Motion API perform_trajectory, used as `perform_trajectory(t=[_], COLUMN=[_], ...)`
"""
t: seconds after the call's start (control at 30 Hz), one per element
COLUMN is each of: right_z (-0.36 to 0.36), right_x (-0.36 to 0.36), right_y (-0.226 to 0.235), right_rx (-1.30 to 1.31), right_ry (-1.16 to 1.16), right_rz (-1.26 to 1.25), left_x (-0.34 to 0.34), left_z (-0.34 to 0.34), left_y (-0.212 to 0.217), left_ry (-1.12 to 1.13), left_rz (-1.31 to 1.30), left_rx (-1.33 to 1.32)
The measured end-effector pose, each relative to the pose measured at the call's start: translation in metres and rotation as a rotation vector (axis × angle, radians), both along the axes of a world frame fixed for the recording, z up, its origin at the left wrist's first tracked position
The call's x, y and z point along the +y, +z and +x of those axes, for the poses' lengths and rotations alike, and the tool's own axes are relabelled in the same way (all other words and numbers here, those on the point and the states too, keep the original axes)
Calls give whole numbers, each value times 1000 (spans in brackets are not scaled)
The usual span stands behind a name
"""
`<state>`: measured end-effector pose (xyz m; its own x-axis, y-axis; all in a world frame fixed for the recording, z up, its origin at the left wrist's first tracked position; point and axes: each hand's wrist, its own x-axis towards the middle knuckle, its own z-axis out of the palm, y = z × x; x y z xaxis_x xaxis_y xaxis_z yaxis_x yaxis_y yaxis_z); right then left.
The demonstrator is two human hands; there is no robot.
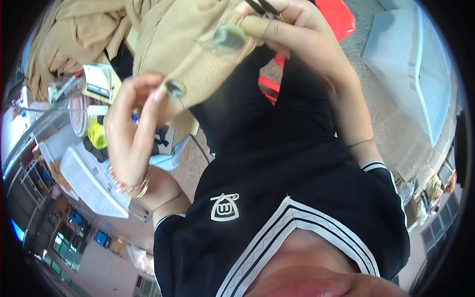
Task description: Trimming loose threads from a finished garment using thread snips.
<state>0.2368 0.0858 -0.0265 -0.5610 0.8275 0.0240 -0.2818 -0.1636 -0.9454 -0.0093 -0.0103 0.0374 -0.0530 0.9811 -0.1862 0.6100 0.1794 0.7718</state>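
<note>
Two hands working on a tan corduroy garment (193, 54) held up before the chest.

The left hand (129, 133) is pinching the garment's lower edge beside a dark round button (175, 88); the right hand (292, 34) is closing on the cloth near a larger button (228, 38), with thin dark scissors (264, 7) showing at its fingers; more tan cloth (74, 34) is lying heaped on the cluttered surface (86, 178) at left.
</note>
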Motion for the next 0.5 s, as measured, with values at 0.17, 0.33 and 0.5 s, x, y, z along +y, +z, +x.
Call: perform_trajectory(t=[0.17,0.33,0.5], right_z=[1,-1,-4], right_x=[4,1,0], right_y=[7,3,-5], right_rx=[-96,-47,31], right_ry=[67,39,62], right_rz=[-89,-74,16], left_x=[10,36,45], left_z=[24,33,30], left_y=[-18,-20,-29], left_ry=[-28,-249,-278], left_rz=[479,514,598], left_rx=[-56,27,2])
